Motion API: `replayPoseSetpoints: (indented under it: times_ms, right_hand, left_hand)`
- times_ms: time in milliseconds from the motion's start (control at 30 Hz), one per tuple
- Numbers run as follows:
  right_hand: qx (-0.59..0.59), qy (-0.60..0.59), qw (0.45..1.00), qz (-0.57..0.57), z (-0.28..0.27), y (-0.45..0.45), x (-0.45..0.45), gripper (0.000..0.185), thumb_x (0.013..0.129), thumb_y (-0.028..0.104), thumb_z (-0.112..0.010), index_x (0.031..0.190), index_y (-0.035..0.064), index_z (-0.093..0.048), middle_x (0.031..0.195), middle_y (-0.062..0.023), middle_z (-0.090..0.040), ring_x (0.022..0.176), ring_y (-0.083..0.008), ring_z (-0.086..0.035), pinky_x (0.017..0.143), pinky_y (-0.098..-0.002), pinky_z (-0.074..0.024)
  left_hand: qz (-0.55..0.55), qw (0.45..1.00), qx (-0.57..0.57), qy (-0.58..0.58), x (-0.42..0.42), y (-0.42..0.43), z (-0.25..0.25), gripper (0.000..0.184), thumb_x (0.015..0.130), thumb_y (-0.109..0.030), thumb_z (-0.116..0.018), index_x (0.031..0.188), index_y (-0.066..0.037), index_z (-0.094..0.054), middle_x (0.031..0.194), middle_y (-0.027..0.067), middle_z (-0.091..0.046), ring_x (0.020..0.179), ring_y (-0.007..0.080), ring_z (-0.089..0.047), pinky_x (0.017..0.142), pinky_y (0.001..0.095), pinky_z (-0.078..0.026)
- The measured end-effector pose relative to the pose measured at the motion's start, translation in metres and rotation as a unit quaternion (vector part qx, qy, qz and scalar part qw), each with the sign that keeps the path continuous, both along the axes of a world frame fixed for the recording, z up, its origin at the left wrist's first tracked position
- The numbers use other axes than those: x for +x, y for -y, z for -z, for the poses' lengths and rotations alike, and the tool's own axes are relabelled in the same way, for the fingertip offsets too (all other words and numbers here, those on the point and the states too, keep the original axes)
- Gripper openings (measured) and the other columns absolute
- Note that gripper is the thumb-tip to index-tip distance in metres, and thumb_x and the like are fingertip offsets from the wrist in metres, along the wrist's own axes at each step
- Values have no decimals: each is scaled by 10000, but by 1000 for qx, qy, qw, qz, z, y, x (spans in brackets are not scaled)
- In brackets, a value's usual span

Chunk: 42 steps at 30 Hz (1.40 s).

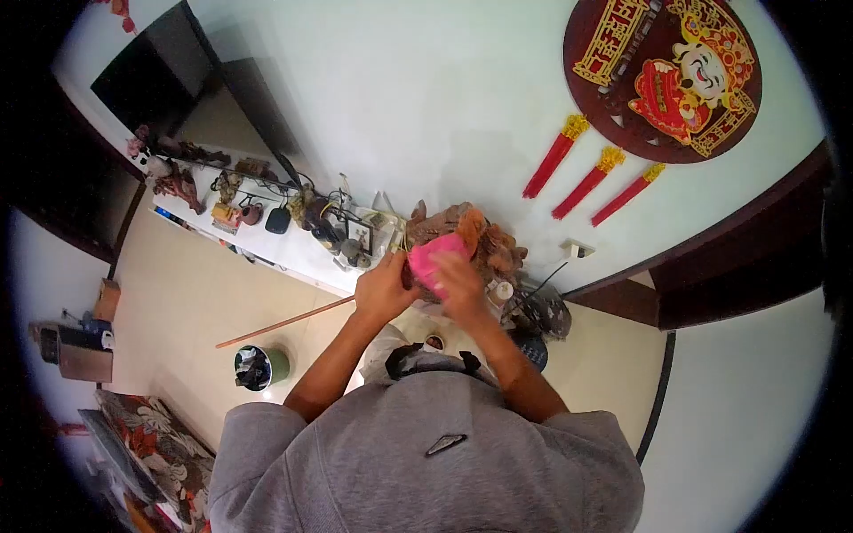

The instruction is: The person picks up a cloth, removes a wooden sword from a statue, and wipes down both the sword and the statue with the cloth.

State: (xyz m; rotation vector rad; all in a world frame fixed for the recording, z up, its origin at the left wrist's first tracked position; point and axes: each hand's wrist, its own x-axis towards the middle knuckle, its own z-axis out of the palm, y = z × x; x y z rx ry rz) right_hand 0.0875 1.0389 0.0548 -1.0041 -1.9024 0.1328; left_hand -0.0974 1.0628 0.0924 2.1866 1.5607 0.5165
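1. Pressing a bunched pink cloth [435, 258] against the brown carving [496, 253], the right hand [460, 286] is closed over it; its fingers are blurred.
2. Reaching to the carving's left edge, the left hand [383, 289] has bent fingers, and whether they grip anything cannot be told. A narrow gap separates the two hands.
3. Standing in front of the person, near the wall [382, 98], the carving has an uneven, knobbly outline; its base is hidden.
4. Crowding the carving's left side are a small framed picture [359, 235] and other ornaments, leaving the left hand little room that way. A small white round object [503, 291] sits close to the right hand's outer side.
5. Running away to the left, the white cabinet [298, 253] carries a black box [278, 220] near its front edge and a television [182, 84] behind.
6. Slanting out below that edge, a thin wooden stick [284, 322] ends above the bucket [279, 364], left of the left forearm.
7. Spreading farther left, the pale floor [169, 284] reaches toward a patterned sofa [155, 449].
8. Bounding the right side are a dark bag [544, 313] near the right forearm and, higher, red tassels [588, 182] hanging below a round plaque [613, 107].
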Motion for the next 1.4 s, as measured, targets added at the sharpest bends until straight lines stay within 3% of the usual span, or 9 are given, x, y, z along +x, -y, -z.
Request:
replayPoseSetpoints:
  times_ms: [133, 300, 700, 867, 967, 1067, 1167, 1267, 1400]
  right_hand:
    - [-8, -2, 989, 148, -18, -18, 27, 292, 750, -38, -619, 1035, -3, -670, 1223, -144, -620, 1219, -348, -542, 1043, -452, -436]
    - [-10, 25, 993, 111, -4, 0, -1, 325, 731, -66, -595, 1045, -1, -652, 1275, -127, -594, 1278, -327, -496, 1097, -471, -372]
    - [-18, 20, 987, 156, -4, -8, 14, 304, 751, -25, -600, 1048, 11, -650, 1282, -128, -594, 1269, -332, -503, 1088, -508, -372]
    - [-30, 82, 992, 95, 1, 1, 26, 304, 750, -31, -613, 1049, 9, -647, 1322, -128, -573, 1295, -321, -484, 1114, -514, -340]
    - [-33, 77, 986, 145, -9, -9, 31, 334, 738, -48, -615, 1066, 9, -642, 1345, -129, -554, 1314, -323, -466, 1134, -518, -311]
    - [-34, 34, 982, 180, -8, -15, 23, 379, 725, -67, -605, 1094, 12, -632, 1356, -135, -541, 1325, -334, -453, 1147, -529, -286]
    - [-6, -37, 982, 187, -8, -17, 19, 406, 718, -82, -594, 1111, 13, -624, 1354, -145, -538, 1324, -346, -452, 1147, -539, -283]
    - [12, -75, 978, 194, -13, -12, 17, 404, 722, -95, -584, 1113, 4, -618, 1351, -154, -536, 1321, -353, -454, 1138, -539, -302]
    - [-7, -19, 983, 183, -6, -12, 14, 380, 731, -97, -590, 1099, -7, -623, 1329, -159, -550, 1305, -360, -472, 1111, -528, -349]
  left_hand:
    - [-11, 1000, -14, 8, 7, 5, -4, 537, 694, -291, -742, 1166, -107, -564, 1048, 111, -640, 917, 317, -660, 752, 433, -533]
    - [17, 1000, 9, 12, 20, -10, 9, 539, 702, -306, -740, 1157, -92, -547, 1029, 129, -634, 900, 343, -657, 733, 446, -531]
    - [37, 997, 67, 21, 42, -23, 23, 539, 726, -315, -752, 1165, -93, -532, 1083, 139, -591, 869, 368, -657, 675, 478, -543]
    - [44, 995, 76, 37, 39, -34, 31, 563, 733, -318, -754, 1191, -88, -523, 1110, 147, -583, 881, 379, -657, 673, 483, -542]
    - [12, 999, -29, 35, 43, -33, 13, 561, 732, -313, -747, 1186, -77, -517, 1076, 148, -605, 903, 384, -652, 691, 483, -541]
    - [5, 999, -34, 34, 44, -36, 15, 580, 735, -317, -738, 1202, -70, -499, 1025, 147, -654, 867, 396, -657, 698, 486, -538]
    - [26, 986, 142, 89, 38, -42, 33, 483, 768, -311, -711, 1146, -57, -550, 946, 156, -688, 786, 399, -664, 684, 489, -535]
    - [20, 986, 112, 118, 28, -48, 26, 349, 798, -269, -701, 1044, -40, -605, 922, 175, -684, 773, 388, -662, 661, 465, -528]
    - [-16, 967, -64, 247, 23, -59, 36, 257, 816, -209, -712, 981, -29, -629, 877, 171, -654, 786, 293, -651, 670, 379, -511]
